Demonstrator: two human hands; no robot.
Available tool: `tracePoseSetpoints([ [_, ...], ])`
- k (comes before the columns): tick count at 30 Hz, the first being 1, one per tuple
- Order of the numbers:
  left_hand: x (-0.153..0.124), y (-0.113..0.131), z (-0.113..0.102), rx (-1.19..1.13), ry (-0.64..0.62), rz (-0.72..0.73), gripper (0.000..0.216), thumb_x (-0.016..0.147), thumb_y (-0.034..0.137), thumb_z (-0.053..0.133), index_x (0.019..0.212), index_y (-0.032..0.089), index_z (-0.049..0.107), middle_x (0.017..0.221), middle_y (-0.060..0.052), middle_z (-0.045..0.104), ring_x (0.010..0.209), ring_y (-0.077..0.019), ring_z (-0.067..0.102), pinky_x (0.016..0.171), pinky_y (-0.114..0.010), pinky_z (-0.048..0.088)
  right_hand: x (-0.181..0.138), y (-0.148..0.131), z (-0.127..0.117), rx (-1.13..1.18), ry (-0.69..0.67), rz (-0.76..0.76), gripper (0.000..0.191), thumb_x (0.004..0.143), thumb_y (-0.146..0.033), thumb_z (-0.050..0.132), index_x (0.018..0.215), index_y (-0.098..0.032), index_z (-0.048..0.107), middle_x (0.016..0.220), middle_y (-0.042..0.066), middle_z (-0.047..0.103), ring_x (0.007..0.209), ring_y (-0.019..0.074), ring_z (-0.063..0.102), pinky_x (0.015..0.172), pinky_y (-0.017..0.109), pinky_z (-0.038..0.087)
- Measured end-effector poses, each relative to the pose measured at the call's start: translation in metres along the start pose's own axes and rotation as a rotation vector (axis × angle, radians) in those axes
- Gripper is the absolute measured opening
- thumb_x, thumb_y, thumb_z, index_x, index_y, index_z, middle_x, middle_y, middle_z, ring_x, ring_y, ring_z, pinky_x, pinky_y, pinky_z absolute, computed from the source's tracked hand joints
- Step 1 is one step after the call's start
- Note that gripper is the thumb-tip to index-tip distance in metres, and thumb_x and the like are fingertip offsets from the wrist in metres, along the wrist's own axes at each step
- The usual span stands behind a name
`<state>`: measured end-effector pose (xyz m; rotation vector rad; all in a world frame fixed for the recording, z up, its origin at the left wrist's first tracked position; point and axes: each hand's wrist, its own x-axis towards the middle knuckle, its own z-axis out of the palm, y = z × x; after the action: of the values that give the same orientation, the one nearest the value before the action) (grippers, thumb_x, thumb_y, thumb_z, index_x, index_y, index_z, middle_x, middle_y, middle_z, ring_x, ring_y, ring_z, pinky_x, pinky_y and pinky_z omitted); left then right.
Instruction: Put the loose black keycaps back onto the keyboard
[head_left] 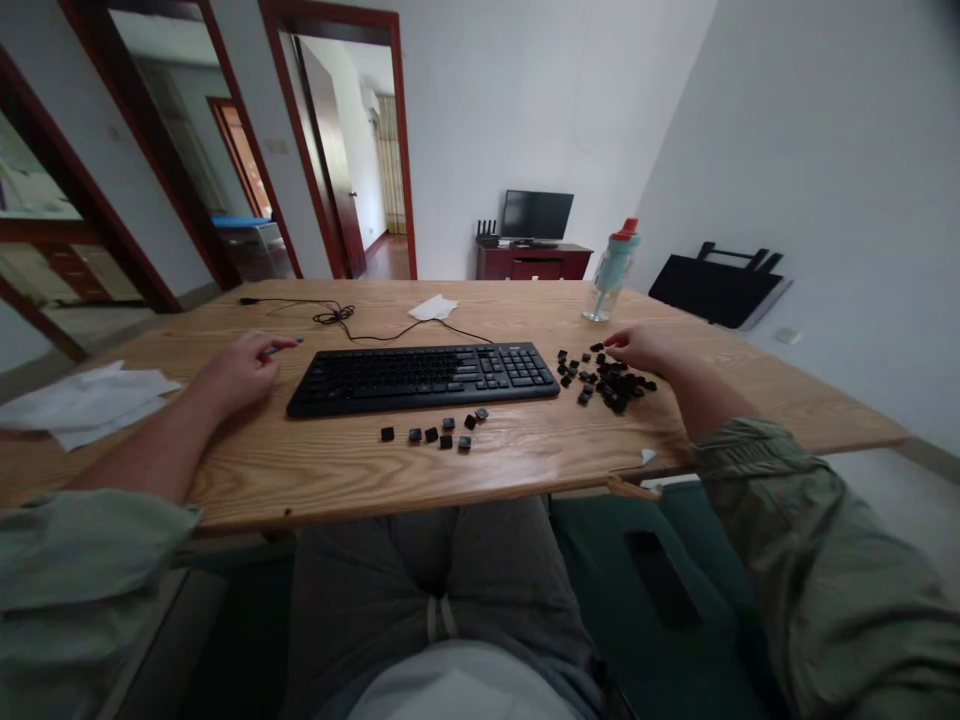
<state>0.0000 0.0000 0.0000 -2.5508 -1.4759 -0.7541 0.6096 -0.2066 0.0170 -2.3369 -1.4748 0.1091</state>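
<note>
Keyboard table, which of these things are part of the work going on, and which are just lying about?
In use:
keyboard
pile of loose keycaps under the right hand
row of keycaps in front
thin tool in the left hand

Lying about:
water bottle
white papers
crumpled tissue

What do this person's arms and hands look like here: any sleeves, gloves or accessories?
Both hands, the left hand and the right hand, are bare, with no gloves. No watch or rings can be made out. Each arm wears a loose, crumpled sage-green sleeve pushed up near the elbow, leaving the forearms uncovered: the left sleeve and the right sleeve.
</note>
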Motion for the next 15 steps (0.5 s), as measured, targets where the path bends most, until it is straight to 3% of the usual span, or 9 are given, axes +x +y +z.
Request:
tracePoseSetpoints([
  [5,-0.001,0.004,-0.002,0.005,-0.011,-0.014,0.048,0.075,0.019,0.042,0.117,0.017,0.065,0.106,-0.006,0.062,0.086,-0.0169,0.056,0.093,-0.031,0.048,0.012,0.006,0.011,-0.035,-0.08,-0.016,0.019,0.077,-0.02,0.07,0.091,-0.014,0.081,0.088,0.011,0.078,0.068,0.019,0.064,0.067,0.031,0.047],
  [15,-0.001,0.006,-0.004,-0.036,-0.013,-0.01,0.048,0.075,0.021,0.043,0.115,0.012,0.068,0.103,-0.008,0.061,0.083,-0.0193,0.055,0.091,-0.034,0.05,0.027,0.002,0.019,-0.198,-0.102,0.036,0.03,0.079,-0.027,0.072,0.104,-0.013,0.08,0.082,0.012,0.075,0.071,0.0221,0.066,0.069,0.033,0.05],
])
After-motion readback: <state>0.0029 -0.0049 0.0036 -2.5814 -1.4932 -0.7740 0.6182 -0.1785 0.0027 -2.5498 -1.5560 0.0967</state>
